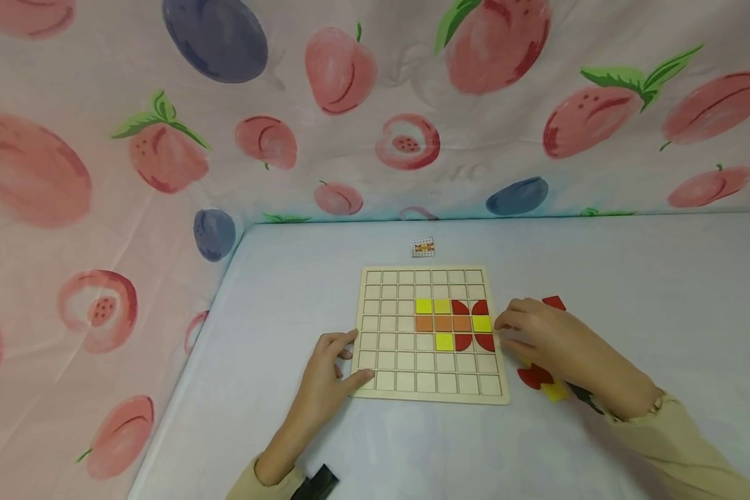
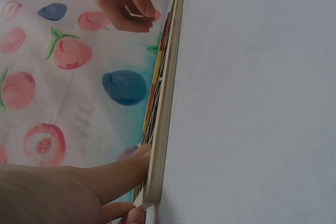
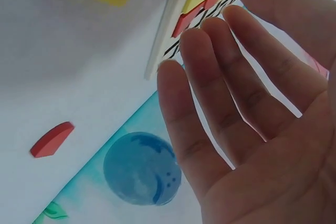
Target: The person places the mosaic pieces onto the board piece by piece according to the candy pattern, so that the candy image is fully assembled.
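A square wooden grid board lies on the white table. Yellow squares, orange squares and red curved pieces fill several cells in its middle and right. My left hand holds the board at its lower left, thumb over the corner and fingers along the left edge. Beside the board's right edge hovers my right hand. Its palm and loosely bent fingers hold nothing in the right wrist view. Loose red pieces and a yellow piece lie partly hidden below it.
Behind the board lies a small card printed with a coloured grid pattern. Another red piece lies beyond the right hand. Fruit-printed cloth rises at the table's back and left. A black wrist strap part shows by the left sleeve.
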Demonstrator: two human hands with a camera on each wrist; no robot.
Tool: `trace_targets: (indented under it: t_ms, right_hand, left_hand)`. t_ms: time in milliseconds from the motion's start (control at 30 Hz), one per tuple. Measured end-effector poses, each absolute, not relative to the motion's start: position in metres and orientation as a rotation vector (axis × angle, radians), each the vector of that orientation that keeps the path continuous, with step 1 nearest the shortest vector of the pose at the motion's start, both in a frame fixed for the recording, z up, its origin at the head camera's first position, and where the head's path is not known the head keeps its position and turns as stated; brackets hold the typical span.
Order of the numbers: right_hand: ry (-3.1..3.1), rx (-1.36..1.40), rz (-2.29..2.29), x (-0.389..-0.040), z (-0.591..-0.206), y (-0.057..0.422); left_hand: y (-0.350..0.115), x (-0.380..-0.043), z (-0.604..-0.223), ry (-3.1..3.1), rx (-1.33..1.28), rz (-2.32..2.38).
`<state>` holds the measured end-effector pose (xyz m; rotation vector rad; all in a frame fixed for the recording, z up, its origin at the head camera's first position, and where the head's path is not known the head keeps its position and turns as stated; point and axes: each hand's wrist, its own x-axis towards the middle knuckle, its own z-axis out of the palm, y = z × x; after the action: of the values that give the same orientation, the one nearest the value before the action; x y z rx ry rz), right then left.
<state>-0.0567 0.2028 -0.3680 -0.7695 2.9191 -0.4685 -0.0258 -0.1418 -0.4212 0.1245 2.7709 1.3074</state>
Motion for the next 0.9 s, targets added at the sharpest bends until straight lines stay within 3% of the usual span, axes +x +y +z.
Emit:
trace_targets:
  t_ms: [900]
  right_hand:
    - [2.686,-0.66,-0.481,-0.059,-0.38,0.232]
  left_hand:
    - [-0.142,-0.026,-0.421,2.763,0.134,1.32]
